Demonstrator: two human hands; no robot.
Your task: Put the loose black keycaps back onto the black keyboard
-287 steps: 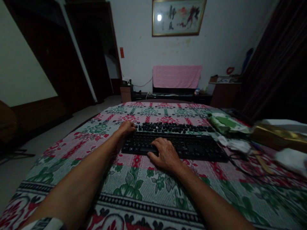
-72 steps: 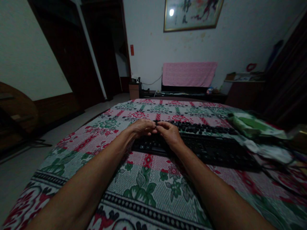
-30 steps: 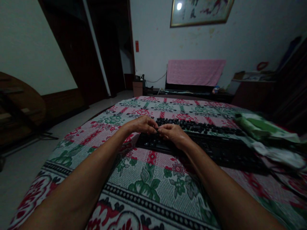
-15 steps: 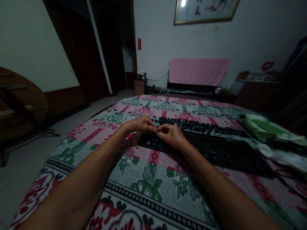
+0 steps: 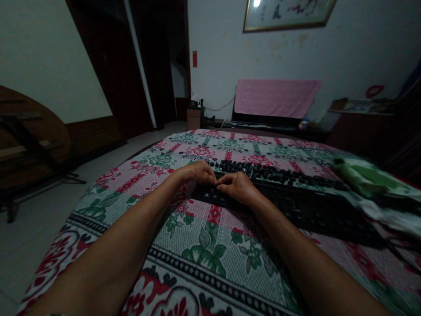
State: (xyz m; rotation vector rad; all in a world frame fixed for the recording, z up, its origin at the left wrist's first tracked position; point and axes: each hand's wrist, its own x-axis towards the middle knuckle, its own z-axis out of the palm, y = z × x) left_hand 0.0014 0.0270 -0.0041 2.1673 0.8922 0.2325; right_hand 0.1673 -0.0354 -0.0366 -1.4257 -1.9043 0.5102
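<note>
A black computer keyboard (image 5: 315,208) lies across the tablecloth, with its left end under my hands. Behind its back edge is a long row of loose black keycaps (image 5: 279,174). My left hand (image 5: 201,172) is closed, its fingertips pinched and pointing down at the keyboard's left end. Closed in a pinch too, my right hand (image 5: 238,185) meets the left one at the fingertips, low over the keys. Whatever lies between the fingers is too small and dark to make out. A few keys (image 5: 210,194) show in front of the fingertips.
A patterned tablecloth (image 5: 210,245) covers the table. On the right lie a green and white bag (image 5: 371,177), a crumpled white plastic piece (image 5: 388,217) and a dark cable (image 5: 399,252). A pink cloth (image 5: 278,97) hangs beyond the table; a folded round table (image 5: 39,118) stands left.
The view has shifted slightly, moving everything a little to the right. My hands have stayed at the keyboard's left end, fingertips closer together and lower over the keys.
</note>
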